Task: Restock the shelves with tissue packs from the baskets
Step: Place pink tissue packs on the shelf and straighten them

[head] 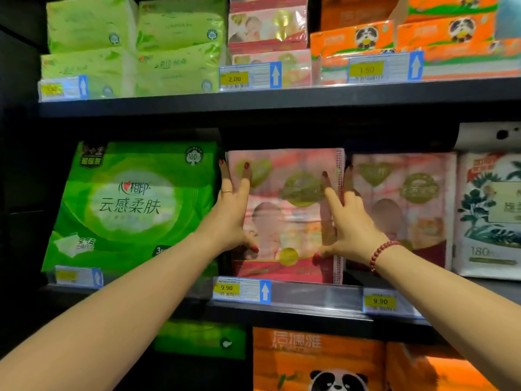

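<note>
A pink tissue pack (290, 215) is held upright at the front of the middle shelf (310, 296), its lower edge just behind the clear rail that carries a yellow 9.90 price tag (241, 290). The pack is framed by both hands. The left hand (228, 218) is laid against the pack's left edge with straight, spread fingers (245, 179): one finger is pressed flat on the front, the others are hidden in part beside the edge, and the thumb is set low on the front. A ring (227, 191) is worn on that hand. The right hand (352, 230) is placed at the pack's right edge; its index finger is stretched up the front, the remaining fingers are curled round the edge, and the thumb is pressed low on the front. A red bead bracelet (380, 253) is seen on the right wrist. To the left of the pack a large green pack (135, 204) is stood, and just to its right a second pink pack (406, 204) of the same print is set further back, with a white leaf-printed pack (490, 215) beyond it. On the upper shelf (282, 101) light green packs (135, 46), small pink packs (267, 29) and orange panda packs (394, 43) are stacked. Below, an orange panda bag (318, 359) is partly seen.
</note>
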`<state>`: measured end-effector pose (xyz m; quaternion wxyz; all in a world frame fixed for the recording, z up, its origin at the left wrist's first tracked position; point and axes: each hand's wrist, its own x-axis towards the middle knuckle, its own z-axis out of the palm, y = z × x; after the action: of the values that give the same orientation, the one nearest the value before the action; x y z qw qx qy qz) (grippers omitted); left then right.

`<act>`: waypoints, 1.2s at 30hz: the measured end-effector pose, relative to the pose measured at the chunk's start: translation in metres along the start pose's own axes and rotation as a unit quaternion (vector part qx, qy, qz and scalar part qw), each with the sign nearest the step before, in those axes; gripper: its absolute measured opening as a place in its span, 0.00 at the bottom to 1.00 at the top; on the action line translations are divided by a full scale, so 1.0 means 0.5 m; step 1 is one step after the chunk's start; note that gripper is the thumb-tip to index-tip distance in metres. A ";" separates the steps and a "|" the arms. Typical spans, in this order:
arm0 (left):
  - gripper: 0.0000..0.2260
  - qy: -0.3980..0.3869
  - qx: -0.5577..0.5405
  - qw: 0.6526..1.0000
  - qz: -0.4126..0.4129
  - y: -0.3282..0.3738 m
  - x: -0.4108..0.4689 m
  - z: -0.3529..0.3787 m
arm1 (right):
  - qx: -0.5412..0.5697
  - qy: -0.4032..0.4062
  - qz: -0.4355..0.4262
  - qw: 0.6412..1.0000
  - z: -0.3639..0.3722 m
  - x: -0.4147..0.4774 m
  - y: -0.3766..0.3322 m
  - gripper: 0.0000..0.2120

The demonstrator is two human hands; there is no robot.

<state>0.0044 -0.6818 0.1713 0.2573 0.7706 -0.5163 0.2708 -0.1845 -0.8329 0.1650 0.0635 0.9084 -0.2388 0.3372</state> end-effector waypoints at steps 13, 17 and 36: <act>0.60 0.099 0.171 0.980 0.025 -0.019 0.115 0.103 | -0.215 0.050 -0.088 0.971 0.073 0.097 0.030 0.63; 0.54 -0.002 0.149 0.989 0.001 -0.024 0.160 0.135 | -0.215 -0.007 -0.079 0.974 0.097 0.137 0.035 0.61; 0.60 -0.030 0.237 0.970 0.037 -0.053 0.284 0.248 | -0.218 -0.002 -0.038 0.975 0.188 0.253 0.085 0.60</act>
<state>0.0934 -0.8502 0.1757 0.0410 0.7978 -0.4732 0.3713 -0.0664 -0.9457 0.1725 0.2726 0.8817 -0.2724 0.2723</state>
